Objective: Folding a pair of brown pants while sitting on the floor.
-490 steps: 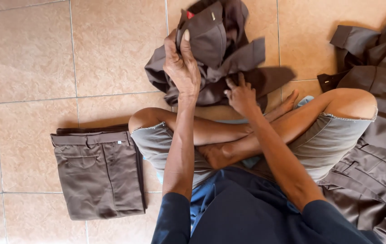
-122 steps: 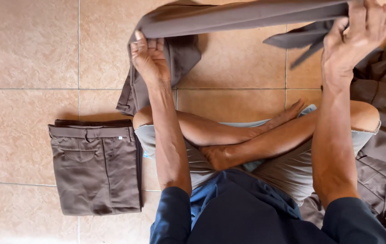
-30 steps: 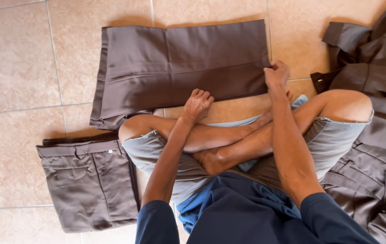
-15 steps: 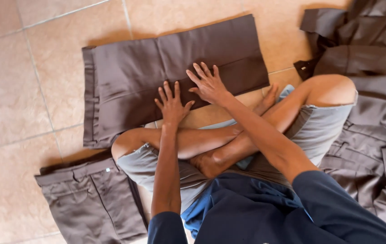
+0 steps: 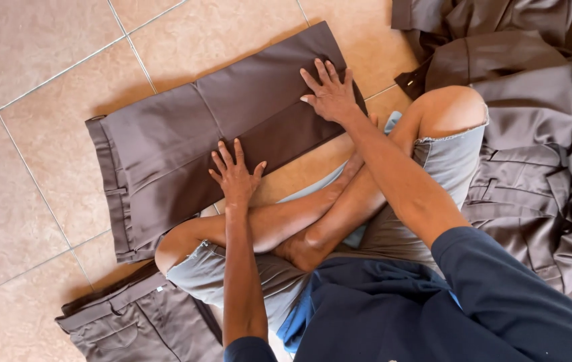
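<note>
Your left hand [image 5: 235, 175] lies flat on the brown trousers [image 5: 185, 147], fingers spread wide and palm down near the garment's lower edge — it pinches nothing, it only presses. Your right hand [image 5: 329, 94] does the same farther along the leg end, fingers fanned and flat against the cloth close to the hem.

The trousers lie folded lengthwise on the tiled floor [image 5: 25, 100] just in front of your crossed legs [image 5: 313, 221], the waistband at the left and the leg ends running up toward the right, so the whole piece sits at a slant in the view. Its near edge touches your left knee.

Compared with half a second ago, both your hands have slid apart: then they sat close together near the middle of the cloth, and now the right one is well out toward the hem while the left stays nearer the middle. A second ago your hands were still at the near edge, barely on the fabric. The garment itself has kept its place on the floor; the steeper slant comes from your head turning.

A second pair of folded trousers [image 5: 138, 328] rests on the floor by your left knee — as before. The heap of brown garments [image 5: 534, 134] lies at your right, against your right knee, unchanged.
</note>
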